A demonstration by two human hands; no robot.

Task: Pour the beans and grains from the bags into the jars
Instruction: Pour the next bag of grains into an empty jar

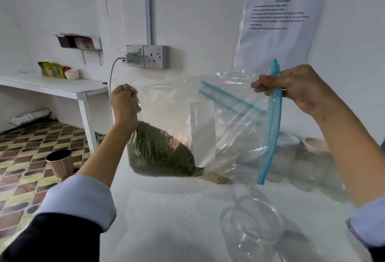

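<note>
Bag is held up in the air between the two hands, above the white tabletop, and it touches the table nowhere that I can see. Its long axis runs almost level from left to right, a little tilted. The green beans sit heaped in the lower left corner, under the left hand, which grips a bunched corner of the plastic with curled fingers. The right hand pinches the blue zip edge, and this edge hangs nearly upright on the right side, so the mouth of the bag faces right and down.

The empty jar stands near the front edge of the tabletop, below the bag and to the right, closer to the right hand than to the left. So the mouth end is already on the jar's side and the beans are on the far side. I judge that the pour needs the left hand to go up and the mouth to come down over the jar's rim.

Whether the zip is fully open I cannot tell, because the plastic folds over itself there. Through the bag some other jars show at the back right of the tabletop, only blurred. A small heap of pale grain lies behind the bag, and its container is unclear. The jar's lower part is cut off by the picture's edge.
</note>
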